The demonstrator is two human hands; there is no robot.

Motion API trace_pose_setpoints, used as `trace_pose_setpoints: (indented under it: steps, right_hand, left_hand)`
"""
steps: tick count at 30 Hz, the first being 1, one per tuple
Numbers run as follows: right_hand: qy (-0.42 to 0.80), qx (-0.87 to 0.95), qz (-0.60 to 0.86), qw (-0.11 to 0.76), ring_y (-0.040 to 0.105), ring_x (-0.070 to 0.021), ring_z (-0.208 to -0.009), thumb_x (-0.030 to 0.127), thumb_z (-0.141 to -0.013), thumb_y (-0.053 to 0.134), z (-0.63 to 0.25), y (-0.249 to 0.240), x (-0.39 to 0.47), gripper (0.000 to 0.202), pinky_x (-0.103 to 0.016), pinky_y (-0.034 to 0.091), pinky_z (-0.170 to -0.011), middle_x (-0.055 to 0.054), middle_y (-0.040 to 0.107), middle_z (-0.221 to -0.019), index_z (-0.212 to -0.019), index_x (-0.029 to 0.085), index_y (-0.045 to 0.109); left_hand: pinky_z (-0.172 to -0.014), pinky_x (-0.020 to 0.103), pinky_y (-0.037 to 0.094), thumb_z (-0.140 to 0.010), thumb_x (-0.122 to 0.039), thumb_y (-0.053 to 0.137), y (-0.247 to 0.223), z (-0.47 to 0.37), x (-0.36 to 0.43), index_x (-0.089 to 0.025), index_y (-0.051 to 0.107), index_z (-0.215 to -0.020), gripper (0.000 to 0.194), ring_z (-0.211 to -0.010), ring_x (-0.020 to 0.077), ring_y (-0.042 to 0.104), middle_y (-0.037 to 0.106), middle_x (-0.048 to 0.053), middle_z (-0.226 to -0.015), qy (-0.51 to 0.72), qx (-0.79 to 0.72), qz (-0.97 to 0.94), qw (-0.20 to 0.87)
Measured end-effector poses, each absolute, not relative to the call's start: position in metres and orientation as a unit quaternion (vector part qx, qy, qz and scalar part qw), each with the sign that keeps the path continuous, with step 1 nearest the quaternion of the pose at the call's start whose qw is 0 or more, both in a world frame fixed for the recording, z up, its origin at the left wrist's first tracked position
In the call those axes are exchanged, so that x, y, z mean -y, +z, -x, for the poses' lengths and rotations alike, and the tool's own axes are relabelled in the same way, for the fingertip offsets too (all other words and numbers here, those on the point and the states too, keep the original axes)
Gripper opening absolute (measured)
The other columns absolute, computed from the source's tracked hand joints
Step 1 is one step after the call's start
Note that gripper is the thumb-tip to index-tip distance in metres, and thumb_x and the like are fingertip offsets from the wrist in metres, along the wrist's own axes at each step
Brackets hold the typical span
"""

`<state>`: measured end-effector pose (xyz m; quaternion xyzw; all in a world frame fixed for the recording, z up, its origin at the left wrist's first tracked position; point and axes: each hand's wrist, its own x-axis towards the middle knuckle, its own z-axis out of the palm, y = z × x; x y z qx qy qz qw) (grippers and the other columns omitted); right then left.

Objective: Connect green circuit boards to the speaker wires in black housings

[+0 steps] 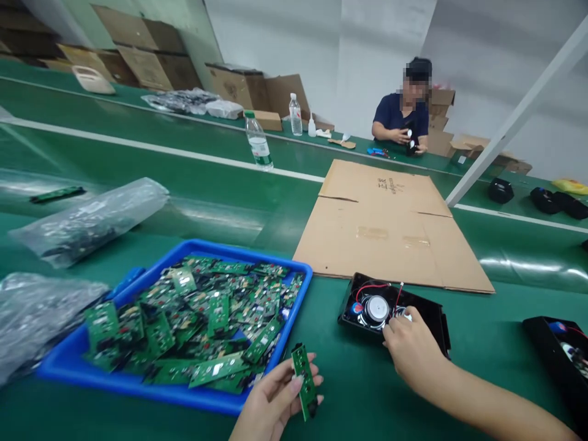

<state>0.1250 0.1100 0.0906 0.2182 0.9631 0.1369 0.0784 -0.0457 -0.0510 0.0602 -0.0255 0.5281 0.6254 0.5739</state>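
My left hand (280, 392) pinches a narrow green circuit board (303, 383) between thumb and fingers, just right of a blue tray (301, 306) heaped with more such boards (218, 312). To the right, a black speaker housing (434, 318) lies with its inside facing up. In it are a round speaker (376, 309), red wires and a small white plug that stands up. My right hand (413, 343) is closed at the near side of this housing, its fingertips partly hidden and a second speaker mostly covered.
A flattened cardboard sheet (390, 226) lies beyond the housing. Bagged parts (105, 223) are at left, a water bottle (258, 141) behind the tray. Another housing (558, 361) sits at far right. A slanted white post (519, 110) rises at right; a co-worker (399, 116) sits across, holding a black part.
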Motion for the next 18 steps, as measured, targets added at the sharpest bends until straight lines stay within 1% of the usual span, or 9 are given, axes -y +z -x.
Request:
trace_pose_setpoints:
  steps: [3, 6, 8, 10, 12, 13, 15, 17, 18]
  right_hand:
    - [0.130, -0.967, -0.216, 0.033, 0.052, -0.0164, -0.056, 0.000, -0.063, 0.060, -0.126, 0.073, -0.078, 0.015, -0.038, 0.030, -0.075, -0.003, 0.058, -0.058, -0.061, 0.016, 0.058]
    - [0.112, -0.968, -0.224, 0.026, 0.053, -0.0174, -0.059, 0.000, -0.064, 0.060, -0.125, 0.066, -0.069, 0.017, -0.037, 0.032, -0.073, -0.003, 0.058, -0.059, -0.062, 0.016, 0.058]
    - [0.087, -0.968, -0.233, 0.033, 0.055, -0.0190, -0.063, 0.005, -0.066, 0.066, -0.125, 0.071, -0.070, 0.014, -0.037, 0.035, -0.071, -0.004, 0.059, -0.061, -0.063, 0.016, 0.058]
    - [0.033, -0.966, -0.255, 0.036, 0.056, -0.0213, -0.068, 0.017, -0.066, 0.074, -0.124, 0.081, -0.073, 0.015, -0.037, 0.038, -0.070, -0.004, 0.060, -0.068, -0.068, 0.016, 0.059]
    - [-0.080, -0.953, -0.293, 0.015, 0.055, -0.0212, -0.073, 0.028, -0.072, 0.071, -0.120, 0.092, -0.076, 0.018, -0.035, 0.040, -0.068, -0.005, 0.060, -0.076, -0.077, 0.017, 0.059]
    - [-0.169, -0.934, -0.315, -0.006, 0.055, -0.0192, -0.072, 0.031, -0.078, 0.065, -0.116, 0.095, -0.076, 0.017, -0.033, 0.041, -0.065, -0.004, 0.059, -0.077, -0.084, 0.018, 0.058]
    - [-0.397, -0.845, -0.353, -0.066, 0.051, -0.0130, -0.063, 0.036, -0.087, 0.051, -0.107, 0.096, -0.076, 0.020, -0.026, 0.041, -0.057, -0.002, 0.055, -0.077, -0.099, 0.020, 0.053]
    - [-0.610, -0.694, -0.358, -0.135, 0.042, -0.0078, -0.048, 0.046, -0.088, 0.043, -0.096, 0.090, -0.078, 0.036, -0.021, 0.035, -0.044, 0.001, 0.051, -0.076, -0.114, 0.021, 0.044]
    - [-0.681, -0.618, -0.353, -0.172, 0.036, -0.0059, -0.043, 0.051, -0.086, 0.044, -0.091, 0.086, -0.080, 0.042, -0.020, 0.031, -0.040, 0.002, 0.048, -0.075, -0.117, 0.022, 0.040]
  left_hand:
    - [-0.065, 0.031, 0.056, -0.049, -0.041, 0.083, 0.063, 0.047, 0.055, -0.017, 0.071, -0.087, 0.047, -0.083, 0.0263, 0.065, 0.071, 0.006, -0.082, 0.630, -0.524, 0.037, 0.572]
    - [-0.066, 0.032, 0.056, -0.051, -0.039, 0.083, 0.067, 0.047, 0.056, -0.017, 0.070, -0.087, 0.044, -0.081, 0.0251, 0.065, 0.070, 0.007, -0.081, 0.629, -0.523, 0.033, 0.574]
    - [-0.064, 0.032, 0.056, -0.051, -0.038, 0.083, 0.070, 0.046, 0.056, -0.016, 0.070, -0.086, 0.043, -0.078, 0.0236, 0.064, 0.069, 0.006, -0.081, 0.630, -0.526, 0.031, 0.570]
    - [-0.062, 0.031, 0.056, -0.051, -0.039, 0.082, 0.073, 0.045, 0.055, -0.017, 0.071, -0.085, 0.042, -0.076, 0.0228, 0.064, 0.068, 0.006, -0.081, 0.639, -0.531, 0.032, 0.555]
    - [-0.061, 0.031, 0.056, -0.052, -0.040, 0.082, 0.075, 0.044, 0.054, -0.017, 0.071, -0.085, 0.042, -0.075, 0.0225, 0.063, 0.068, 0.006, -0.081, 0.647, -0.537, 0.034, 0.540]
    - [-0.061, 0.031, 0.056, -0.051, -0.040, 0.082, 0.075, 0.043, 0.053, -0.017, 0.071, -0.085, 0.042, -0.074, 0.0224, 0.063, 0.068, 0.006, -0.080, 0.648, -0.540, 0.034, 0.536]
    - [-0.061, 0.032, 0.056, -0.052, -0.039, 0.081, 0.077, 0.042, 0.052, -0.017, 0.070, -0.086, 0.043, -0.073, 0.0225, 0.063, 0.068, 0.006, -0.080, 0.646, -0.542, 0.033, 0.536]
    - [-0.062, 0.033, 0.056, -0.054, -0.039, 0.080, 0.078, 0.042, 0.051, -0.017, 0.070, -0.088, 0.042, -0.073, 0.0229, 0.063, 0.068, 0.006, -0.079, 0.646, -0.543, 0.030, 0.536]
    - [-0.062, 0.033, 0.056, -0.055, -0.040, 0.080, 0.079, 0.042, 0.050, -0.016, 0.069, -0.088, 0.042, -0.073, 0.0232, 0.064, 0.068, 0.006, -0.078, 0.646, -0.542, 0.027, 0.537]
